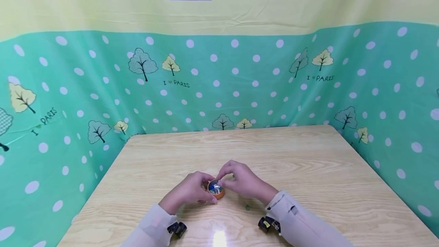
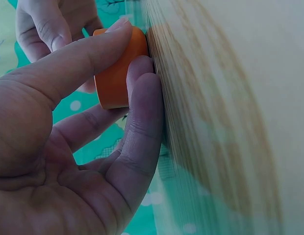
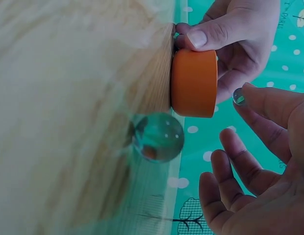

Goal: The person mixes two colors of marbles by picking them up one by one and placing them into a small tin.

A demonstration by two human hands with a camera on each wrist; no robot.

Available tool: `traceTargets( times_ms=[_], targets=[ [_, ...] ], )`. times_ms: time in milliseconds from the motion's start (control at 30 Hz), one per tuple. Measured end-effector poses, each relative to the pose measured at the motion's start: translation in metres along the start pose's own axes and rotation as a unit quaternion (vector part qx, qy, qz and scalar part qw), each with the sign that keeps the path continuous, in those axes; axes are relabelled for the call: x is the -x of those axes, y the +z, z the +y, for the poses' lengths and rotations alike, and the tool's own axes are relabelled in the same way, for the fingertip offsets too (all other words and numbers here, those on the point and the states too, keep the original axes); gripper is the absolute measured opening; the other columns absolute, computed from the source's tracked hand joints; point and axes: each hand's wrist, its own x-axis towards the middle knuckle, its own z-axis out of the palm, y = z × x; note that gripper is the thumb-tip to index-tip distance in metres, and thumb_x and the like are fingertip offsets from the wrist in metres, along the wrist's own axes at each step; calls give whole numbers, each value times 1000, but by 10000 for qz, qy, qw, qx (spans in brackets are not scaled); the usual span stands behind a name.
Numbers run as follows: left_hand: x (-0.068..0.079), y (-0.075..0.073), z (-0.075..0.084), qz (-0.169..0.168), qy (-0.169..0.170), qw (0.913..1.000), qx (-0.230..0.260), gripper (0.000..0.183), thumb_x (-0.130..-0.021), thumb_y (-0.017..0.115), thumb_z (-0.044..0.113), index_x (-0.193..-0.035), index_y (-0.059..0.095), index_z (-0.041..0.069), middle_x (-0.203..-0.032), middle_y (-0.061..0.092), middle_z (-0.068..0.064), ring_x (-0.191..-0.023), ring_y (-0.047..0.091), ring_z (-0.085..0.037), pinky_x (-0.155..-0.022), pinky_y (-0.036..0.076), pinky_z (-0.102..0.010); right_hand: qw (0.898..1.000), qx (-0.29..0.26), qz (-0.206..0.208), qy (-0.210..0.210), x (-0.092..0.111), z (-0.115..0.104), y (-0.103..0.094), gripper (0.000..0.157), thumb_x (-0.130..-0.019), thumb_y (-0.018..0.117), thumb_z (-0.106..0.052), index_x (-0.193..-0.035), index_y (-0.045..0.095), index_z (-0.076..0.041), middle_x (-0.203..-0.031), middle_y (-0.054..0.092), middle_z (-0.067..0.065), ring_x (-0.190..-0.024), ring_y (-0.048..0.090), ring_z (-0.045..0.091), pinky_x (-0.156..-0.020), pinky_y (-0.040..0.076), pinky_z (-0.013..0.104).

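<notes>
A small round orange cup (image 1: 222, 194) stands on the wooden table with several glass marbles inside (image 1: 215, 189). My left hand (image 1: 191, 190) grips the cup's side, its thumb and fingers curled round the orange wall (image 2: 113, 81). Above the opening, my right hand (image 1: 243, 180) pinches a clear glass marble (image 3: 239, 97) between thumb and index finger; its other fingers are spread. Another glass marble (image 3: 158, 137), greenish and see-through, lies on the table near the right wrist, apart from the cup.
The light wood table (image 1: 291, 159) reaches out on all sides of the cup. A green and yellow printed cloth (image 1: 236, 83) hangs along its back and sides. Each wrist wears a small black camera (image 1: 177, 228).
</notes>
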Motion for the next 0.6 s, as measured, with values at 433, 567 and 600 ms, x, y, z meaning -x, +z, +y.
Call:
traceTargets(
  times_ms=[433,567,600],
  targets=[
    [-1,0,-2,-6,-88,10000,30,54,-72,96,22,-122,74,18,-97,68,-6,-71,66,-18,-57,57,-33,9996,281,-73,-15,2,-3,4,7,-94,78,-28,-101,79,-29,-113,61,-16,-113,60,13,-103,49,44],
    [-2,0,-3,-18,-71,10000,-10,52,-73,96,22,-121,75,19,-98,69,-5,-71,65,-18,-58,56,-34,9995,296,-86,-22,1,-3,4,8,-93,79,-28,-102,79,-28,-113,62,-16,-113,60,13,-104,49,45],
    [-2,-1,-3,-12,-65,10000,-22,51,-74,95,22,-121,75,19,-98,69,-5,-71,65,-18,-58,56,-34,9995,303,-83,-30,1,-3,4,9,-93,79,-28,-102,79,-28,-113,62,-16,-113,61,14,-104,49,45]
  ],
)
